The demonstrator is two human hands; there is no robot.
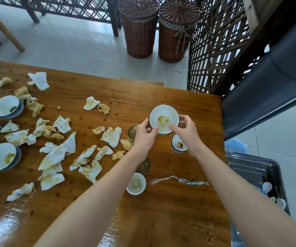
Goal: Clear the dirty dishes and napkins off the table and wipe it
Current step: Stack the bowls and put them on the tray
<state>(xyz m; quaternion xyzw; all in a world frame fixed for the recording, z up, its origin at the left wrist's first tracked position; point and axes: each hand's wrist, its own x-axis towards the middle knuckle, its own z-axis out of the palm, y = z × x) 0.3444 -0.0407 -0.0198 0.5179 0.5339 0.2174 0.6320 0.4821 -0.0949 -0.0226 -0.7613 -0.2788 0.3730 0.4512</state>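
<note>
The wooden bench (pixel 161 220) fills the lower left and middle of the frame, its top spotted with brown drips. Behind it, at the top centre, two lidded wicker baskets (pixel 139 32) stand side by side on the tiled floor, against a dark lattice screen (pixel 215 50). At the lower right edge, just beside the bench, sits a grey tub (pixel 250 168) with white spoons (pixel 266 186) in it.

Crumpled, stained napkins (pixel 60 154) lie scattered over the left half of the bench. Among them, at the far left, are two large blue-and-white bowls (pixel 0 156), (pixel 5 107).

Right of centre, both hands hold one soiled white bowl (pixel 163 120). The left grip (pixel 144 138) is closed on its near-left rim, and the right grip (pixel 186 134) is closed on its near-right rim, each thumb lying inside the rim. Whether the bowl rests on the bench I cannot tell.

Under the right wrist stands a small sauce dish (pixel 178 145). Beneath the left forearm are a white cup (pixel 136 183) and two glasses (pixel 142 164), (pixel 132 132). A slim spoon (pixel 179 180) lies flat to the right of the cup.
</note>
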